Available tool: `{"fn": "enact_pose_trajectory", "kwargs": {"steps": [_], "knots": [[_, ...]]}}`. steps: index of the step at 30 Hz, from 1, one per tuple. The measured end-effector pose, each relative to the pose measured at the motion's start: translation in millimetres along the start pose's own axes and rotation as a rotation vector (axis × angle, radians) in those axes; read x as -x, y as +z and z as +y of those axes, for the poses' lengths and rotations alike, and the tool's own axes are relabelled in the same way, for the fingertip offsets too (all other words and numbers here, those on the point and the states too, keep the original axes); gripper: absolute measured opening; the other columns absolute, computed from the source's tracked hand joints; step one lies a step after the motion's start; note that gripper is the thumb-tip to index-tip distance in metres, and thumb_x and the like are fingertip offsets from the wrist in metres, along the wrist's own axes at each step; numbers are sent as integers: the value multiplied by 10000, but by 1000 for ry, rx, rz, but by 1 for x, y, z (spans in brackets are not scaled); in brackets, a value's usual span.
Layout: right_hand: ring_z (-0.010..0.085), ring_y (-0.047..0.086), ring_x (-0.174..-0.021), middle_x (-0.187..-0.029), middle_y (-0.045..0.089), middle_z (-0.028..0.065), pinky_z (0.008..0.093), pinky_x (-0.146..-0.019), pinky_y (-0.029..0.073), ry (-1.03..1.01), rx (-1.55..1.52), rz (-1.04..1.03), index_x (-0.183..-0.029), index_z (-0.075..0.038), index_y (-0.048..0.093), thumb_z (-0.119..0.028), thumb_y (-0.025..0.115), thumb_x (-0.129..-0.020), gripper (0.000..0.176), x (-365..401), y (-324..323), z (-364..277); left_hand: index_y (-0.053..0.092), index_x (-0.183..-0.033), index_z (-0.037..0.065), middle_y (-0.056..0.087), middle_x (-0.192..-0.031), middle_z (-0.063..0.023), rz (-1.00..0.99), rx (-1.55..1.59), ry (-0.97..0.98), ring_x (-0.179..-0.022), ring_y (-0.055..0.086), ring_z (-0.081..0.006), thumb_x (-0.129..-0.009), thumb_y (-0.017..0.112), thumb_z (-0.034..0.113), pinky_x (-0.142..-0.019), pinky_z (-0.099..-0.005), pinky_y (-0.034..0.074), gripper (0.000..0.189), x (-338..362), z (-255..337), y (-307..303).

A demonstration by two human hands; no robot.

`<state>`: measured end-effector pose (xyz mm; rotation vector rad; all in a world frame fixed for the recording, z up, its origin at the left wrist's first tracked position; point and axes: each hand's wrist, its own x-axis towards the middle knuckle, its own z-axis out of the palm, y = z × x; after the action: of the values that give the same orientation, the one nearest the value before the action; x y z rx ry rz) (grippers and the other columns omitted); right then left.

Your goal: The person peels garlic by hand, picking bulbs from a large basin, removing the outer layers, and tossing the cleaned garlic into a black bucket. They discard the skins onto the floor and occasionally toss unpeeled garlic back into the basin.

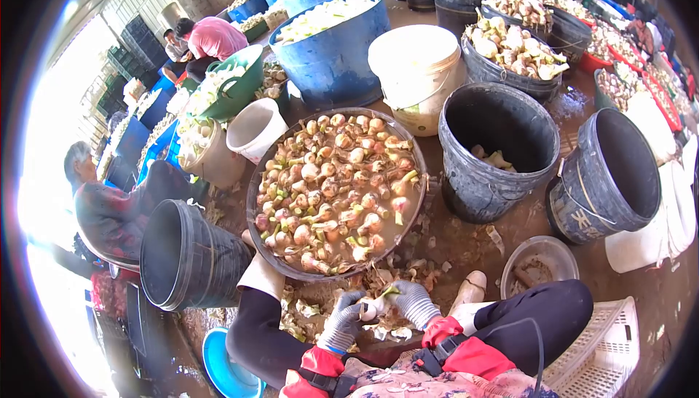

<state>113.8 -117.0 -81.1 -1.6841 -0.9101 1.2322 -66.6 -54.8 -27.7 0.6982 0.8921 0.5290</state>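
Note:
My left hand (341, 323), in a grey-and-white striped glove, is closed around a pale, partly peeled garlic bulb (370, 311) above my lap. My right hand (415, 305), gloved alike, has its fingers closed at the bulb's greenish stem end. A small dark spot shows by my left fingers; I cannot make out what it is. Just beyond both hands stands a wide round tub (254, 201) of brownish water, full of unpeeled garlic bulbs (324, 187) with short stems. Loose peelings (375, 281) litter the ground between the tub and my hands.
Black buckets (484, 187) stand right and left of the tub, with a white bucket (415, 78) and a blue vat (331, 63) behind. A clear bowl (539, 263), blue basin (227, 369) and white crate (601, 347) lie near my legs. Other people (116, 212) sit at left.

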Motion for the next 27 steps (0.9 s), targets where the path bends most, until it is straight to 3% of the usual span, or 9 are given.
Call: {"fn": "enact_pose_trajectory", "kwargs": {"steps": [3,6,8,10,12,14,16,22,27], "knots": [[283,633,-825,-892,660,164,334,-754,486,45,-24,172,-960,-46,641,-162,614,-799,200,-13,-7,16,477,-1225,-51,559,-1141,-202,-232,117,-212,-1006,585,-289,-795,680,295,-878,-440,491,588,15,-1,-13],[157,618,-747,-831,674,82,272,-704,488,185,-70,277,-948,-9,648,-66,632,-784,174,-28,-14,53,510,-1201,-82,561,-1173,-201,-220,154,-111,-1022,586,-288,-814,644,324,-884,-418,491,576,34,18,0],[282,631,-844,-917,659,162,344,-758,483,240,-149,221,-936,-14,627,-219,669,-781,261,-22,-23,53,538,-1175,-96,583,-1158,-193,-39,122,-40,-1011,599,-262,-824,625,283,-885,-356,490,524,35,18,-8],[273,612,-954,-1032,635,172,342,-829,468,32,239,94,-1054,-20,600,-299,706,-769,412,-20,-18,41,539,-1173,-91,597,-1139,-170,11,-34,93,-981,608,-232,-825,644,215,-860,-324,495,475,27,11,-27],[232,557,-1096,-1167,594,135,343,-949,420,-140,-50,-116,-1259,-64,514,-389,718,-764,626,-10,2,20,540,-1173,-85,606,-1120,-153,48,-135,96,-966,611,-218,-823,650,180,-852,-314,497,453,21,9,-32],[190,578,-1038,-1122,620,107,309,-919,441,-276,125,-138,-1263,-68,515,-326,703,-796,566,5,16,2,540,-1174,-80,615,-1101,-135,77,-237,89,-952,613,-205,-822,656,146,-845,-303,499,434,18,9,-29],[134,586,-959,-1040,644,81,265,-861,461,-47,-93,-230,-1251,-69,534,-234,663,-841,460,18,13,-28,549,-1165,-64,629,-1057,-108,44,-261,56,-935,612,-173,-823,668,147,-833,-291,499,419,14,11,-19],[106,584,-914,-987,648,39,234,-840,459,-146,-367,-140,-1058,-16,628,-129,616,-866,223,28,-8,-70,622,-1028,-12,646,-933,-84,251,93,118,-831,635,-195,-806,709,191,-725,-343,542,314,-5,1,-23],[178,605,-894,-967,616,78,291,-822,490,-127,-1149,-17,-1093,-7,574,-42,593,-857,239,16,-17,-64,641,-966,20,657,-907,-79,90,130,128,-777,640,-202,-814,681,136,-683,-358,550,196,-1,-6,-25]]}}
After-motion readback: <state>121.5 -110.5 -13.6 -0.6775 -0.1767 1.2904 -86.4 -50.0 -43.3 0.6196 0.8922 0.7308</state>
